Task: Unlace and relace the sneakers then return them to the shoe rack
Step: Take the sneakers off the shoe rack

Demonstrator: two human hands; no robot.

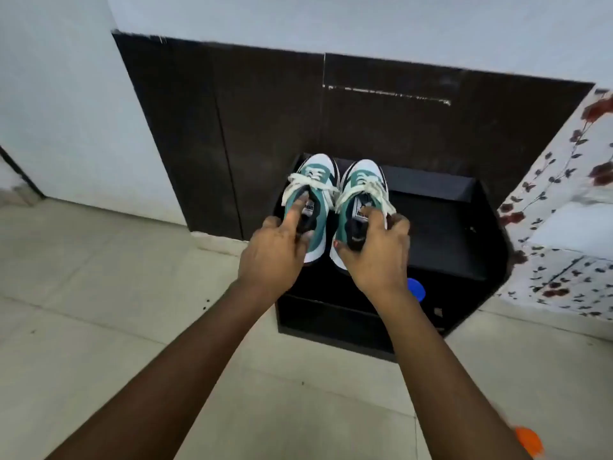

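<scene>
Sneakers laced, left sneaker [310,207] in left hand [273,252], right sneaker [360,207] in right hand [376,252], fingers clenched on each collar, over the top of the shoe rack [441,227]. Relacing appears finished; only release onto the rack seems left.

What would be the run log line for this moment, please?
left hand: holds left sneaker | right hand: holds right sneaker | laces: tied | place: over black shoe rack
</scene>
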